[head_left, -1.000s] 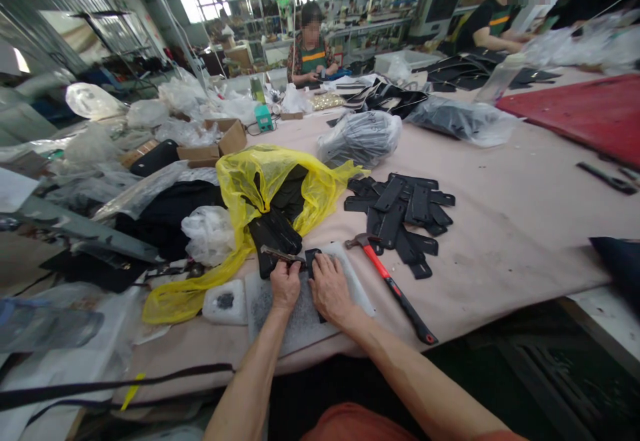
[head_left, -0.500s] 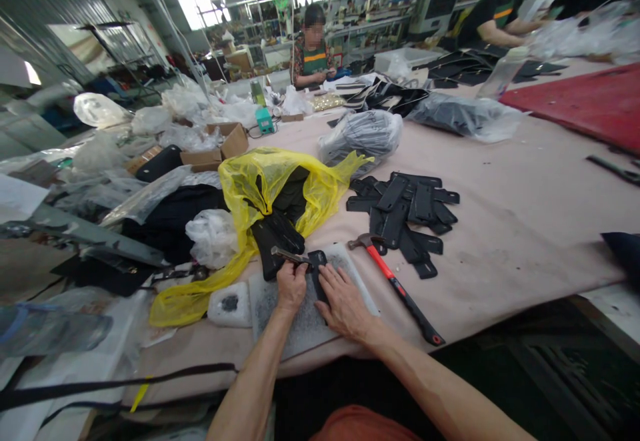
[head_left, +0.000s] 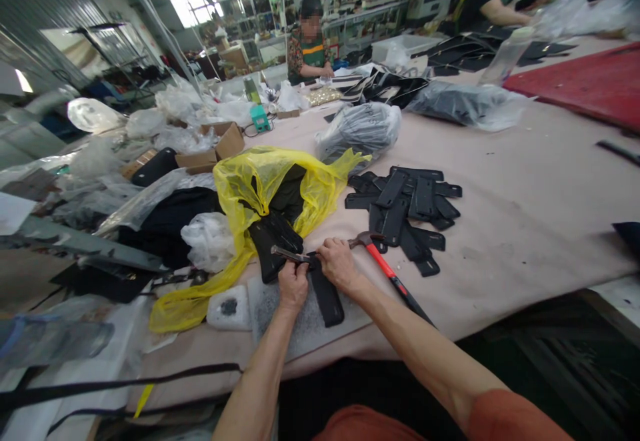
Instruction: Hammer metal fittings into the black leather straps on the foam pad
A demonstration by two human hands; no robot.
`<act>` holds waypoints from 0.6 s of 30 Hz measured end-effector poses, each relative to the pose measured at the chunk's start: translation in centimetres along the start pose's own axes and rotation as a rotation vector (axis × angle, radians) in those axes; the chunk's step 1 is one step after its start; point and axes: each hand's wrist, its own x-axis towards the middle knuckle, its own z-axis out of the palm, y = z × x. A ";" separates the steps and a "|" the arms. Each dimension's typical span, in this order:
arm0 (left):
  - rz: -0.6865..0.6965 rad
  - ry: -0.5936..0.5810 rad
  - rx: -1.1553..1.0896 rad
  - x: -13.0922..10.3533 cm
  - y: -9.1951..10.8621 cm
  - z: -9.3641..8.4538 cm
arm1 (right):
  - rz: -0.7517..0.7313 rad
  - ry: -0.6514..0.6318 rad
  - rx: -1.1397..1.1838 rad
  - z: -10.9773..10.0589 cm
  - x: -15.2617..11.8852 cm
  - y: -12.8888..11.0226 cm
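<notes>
My left hand is closed on a metal punch tool, which lies nearly level over the top end of a black strap piece. That piece rests on a speckled white board. My right hand has its fingers curled at the top end of the same piece; what its fingertips pinch is too small to make out. Just right of this hand lies a hammer with a red and black handle. Beyond it is a pile of black pieces.
An open yellow bag with black pieces stands left of the pile. A white block sits beside the board. Behind are a grey bundle in clear plastic, a cardboard box and a red sheet. Two people work across the table.
My right hand has moved from lying flat on the black piece to its top end, with the fingers now curled. More of the piece shows, shifted toward me. The view has shifted slightly.
</notes>
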 end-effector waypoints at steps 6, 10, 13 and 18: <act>-0.005 0.006 -0.002 0.1 0.0 0.1 | 0.074 0.055 0.006 0.8 0.9 0.8; -0.013 -0.002 -0.006 0.1 0.0 0.1 | 0.248 0.114 0.003 0.9 1.1 1.8; -0.020 0.002 -0.012 0.1 0.1 0.1 | 0.259 0.116 0.013 0.5 0.4 2.3; -0.033 -0.003 -0.011 0.1 0.1 0.1 | 0.262 0.138 -0.030 -0.4 -1.8 2.1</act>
